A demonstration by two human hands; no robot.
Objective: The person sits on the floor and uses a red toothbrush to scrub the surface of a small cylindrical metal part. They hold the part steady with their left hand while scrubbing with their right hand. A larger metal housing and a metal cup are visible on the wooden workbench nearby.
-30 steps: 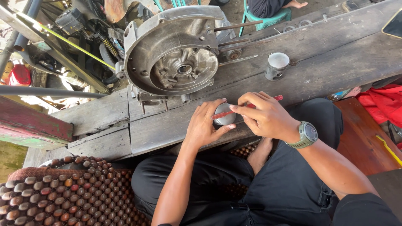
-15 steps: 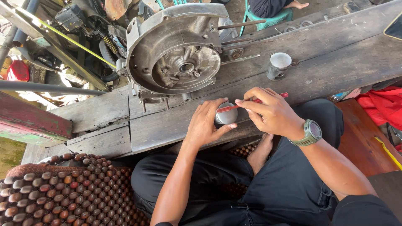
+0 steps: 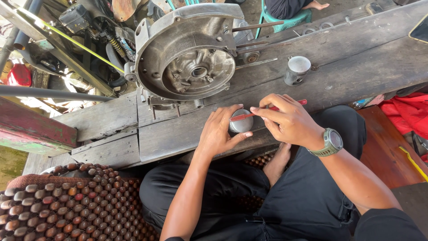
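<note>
My left hand (image 3: 219, 134) grips a small round grey metal piston (image 3: 241, 123) on its side at the near edge of the wooden bench (image 3: 347, 67). My right hand (image 3: 287, 121), with a green watch on the wrist, holds a red toothbrush (image 3: 249, 115) whose bristle end lies across the top of the piston. Both hands sit just in front of a large grey engine casing (image 3: 187, 58) that stands on the bench.
A second piston (image 3: 296, 70) stands on the bench to the right. A seat of brown wooden beads (image 3: 67, 205) lies at lower left. Red cloth (image 3: 403, 114) is at the right, scooter parts and pipes at upper left, and a person on a teal chair (image 3: 285, 18) behind the bench.
The red toothbrush has shifted left across the piston top. My left hand keeps its grip on the piston, and the view has moved slightly.
</note>
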